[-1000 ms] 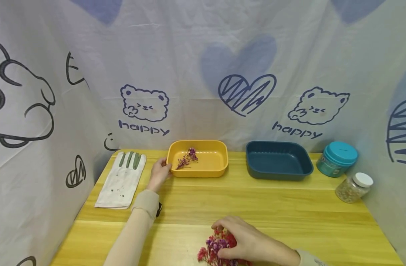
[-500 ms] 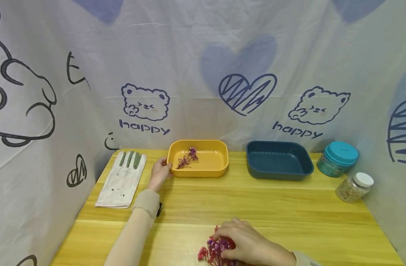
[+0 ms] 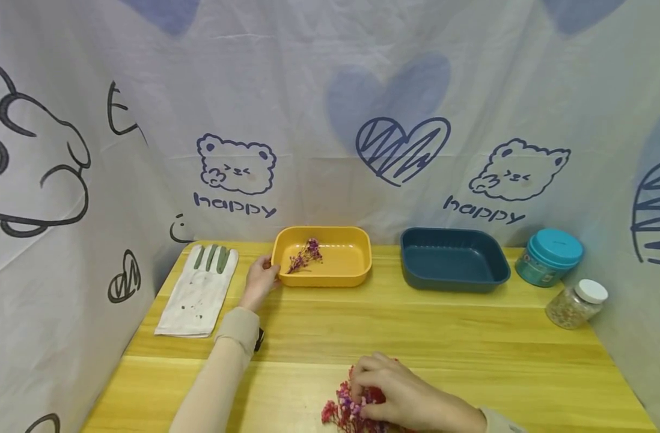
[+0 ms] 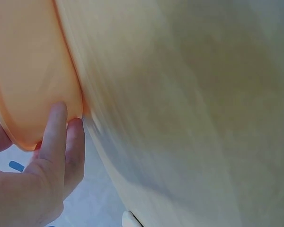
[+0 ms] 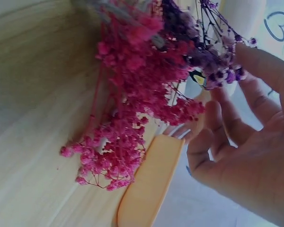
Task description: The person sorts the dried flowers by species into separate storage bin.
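In the head view, my left hand (image 3: 260, 280) holds the left end of a yellow tray (image 3: 357, 281); its fingers press the outer wall in the left wrist view, the thumb at the rim. A sprig of purple dried flowers (image 3: 305, 255) lies inside that tray. At the front, my right hand (image 3: 392, 391) is over a bunch of pink dried flowers (image 3: 330, 412). Its thumb and forefinger close on purple dried flowers (image 5: 222, 71) among them, the other fingers loosely curled. The hand hides part of the bunch, and the lower frame edge cuts it off.
A dark blue tray (image 3: 454, 282) stands right of the yellow one. Beyond it are a teal lidded tub (image 3: 549, 257) and a clear jar (image 3: 573, 307) with a white cap. A white glove (image 3: 197, 294) lies at the left. Printed cloth (image 3: 319, 180) hangs behind the wooden table (image 3: 308, 337).
My right hand's fingers have curled in over the bunch, with the forefinger nearer the thumb. The left hand and the yellow tray have stayed in place.
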Demonstrator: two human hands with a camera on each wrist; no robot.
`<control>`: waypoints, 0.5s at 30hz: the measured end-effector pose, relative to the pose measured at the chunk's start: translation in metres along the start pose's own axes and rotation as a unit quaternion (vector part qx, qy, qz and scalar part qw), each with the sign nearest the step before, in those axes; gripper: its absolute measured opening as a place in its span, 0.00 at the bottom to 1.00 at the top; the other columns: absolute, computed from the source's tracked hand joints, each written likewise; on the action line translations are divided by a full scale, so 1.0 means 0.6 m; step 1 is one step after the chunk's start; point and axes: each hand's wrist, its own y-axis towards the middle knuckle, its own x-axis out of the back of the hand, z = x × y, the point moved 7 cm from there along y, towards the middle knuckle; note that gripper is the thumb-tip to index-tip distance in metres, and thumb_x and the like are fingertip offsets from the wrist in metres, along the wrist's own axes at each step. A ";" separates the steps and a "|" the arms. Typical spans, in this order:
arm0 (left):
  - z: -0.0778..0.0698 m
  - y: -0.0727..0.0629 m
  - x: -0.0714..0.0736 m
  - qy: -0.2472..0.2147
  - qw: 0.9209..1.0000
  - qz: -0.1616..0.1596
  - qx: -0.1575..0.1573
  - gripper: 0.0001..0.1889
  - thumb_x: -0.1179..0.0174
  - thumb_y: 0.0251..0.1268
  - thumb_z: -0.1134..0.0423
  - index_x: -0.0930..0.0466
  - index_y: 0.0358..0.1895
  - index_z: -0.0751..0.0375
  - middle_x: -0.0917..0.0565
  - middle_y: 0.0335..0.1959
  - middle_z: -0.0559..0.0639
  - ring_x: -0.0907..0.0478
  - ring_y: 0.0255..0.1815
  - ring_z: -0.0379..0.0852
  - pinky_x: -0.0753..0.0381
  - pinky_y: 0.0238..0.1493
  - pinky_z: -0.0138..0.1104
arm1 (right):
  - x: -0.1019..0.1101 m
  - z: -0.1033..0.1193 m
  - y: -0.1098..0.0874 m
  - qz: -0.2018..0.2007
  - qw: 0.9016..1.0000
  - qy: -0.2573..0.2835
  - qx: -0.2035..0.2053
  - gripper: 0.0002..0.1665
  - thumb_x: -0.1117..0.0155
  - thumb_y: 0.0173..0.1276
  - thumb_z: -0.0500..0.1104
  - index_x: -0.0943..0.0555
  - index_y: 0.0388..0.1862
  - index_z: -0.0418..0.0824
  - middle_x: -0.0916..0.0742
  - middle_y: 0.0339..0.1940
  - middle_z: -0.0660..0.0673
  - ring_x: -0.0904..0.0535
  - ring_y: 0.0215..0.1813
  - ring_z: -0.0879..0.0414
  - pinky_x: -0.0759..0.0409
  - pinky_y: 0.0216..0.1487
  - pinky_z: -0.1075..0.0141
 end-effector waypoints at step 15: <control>0.002 -0.003 0.003 -0.011 1.000 0.005 -0.002 0.28 0.54 0.84 0.68 0.41 0.81 0.71 0.31 0.69 0.70 0.27 0.72 0.69 0.20 0.74 0.53 | 0.038 -0.002 -0.002 -0.024 0.950 0.310 -0.005 0.10 0.34 0.76 0.37 0.21 0.50 0.33 0.15 0.46 0.48 0.23 0.31 0.71 0.19 0.35 0.78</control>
